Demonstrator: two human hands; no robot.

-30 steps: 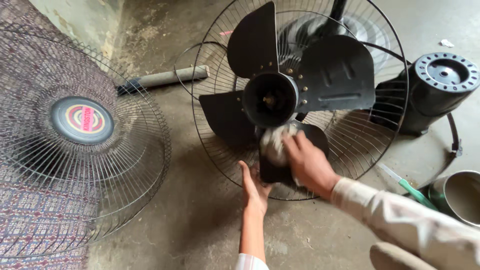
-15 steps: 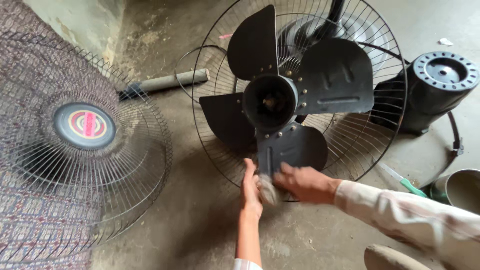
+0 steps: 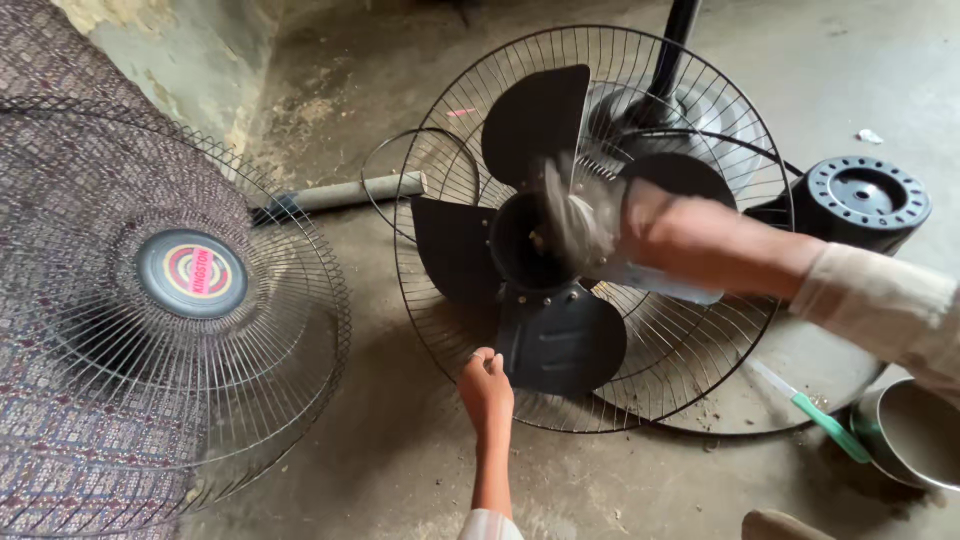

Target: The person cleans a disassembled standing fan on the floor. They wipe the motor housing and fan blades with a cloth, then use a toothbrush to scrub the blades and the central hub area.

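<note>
Here, seen from above, a black four-bladed metal fan rotor sits inside its round wire rear guard, filling the centre of the frame and tilted to face the viewer. The left hand reaches up from the bottom edge and pinches the guard's lower rim beside the lowest blade — fingers curled closed on the wire. The right hand comes in from the right edge, sleeve pale, and is blurred; it presses a pale crumpled rag against the hub and the right-hand blade, clenched around the cloth. So the rotor lies directly ahead of both hands, the right one nearer the hub, the left lower and steadying.

At left, well apart, a detached round wire front guard with a red and yellow centre badge leans on patterned fabric. A black round motor housing lies at upper right; a green-handled tool and a metal bowl sit at lower right. Everything rests on a dusty grey concrete floor — a stained wall rises upper left.
</note>
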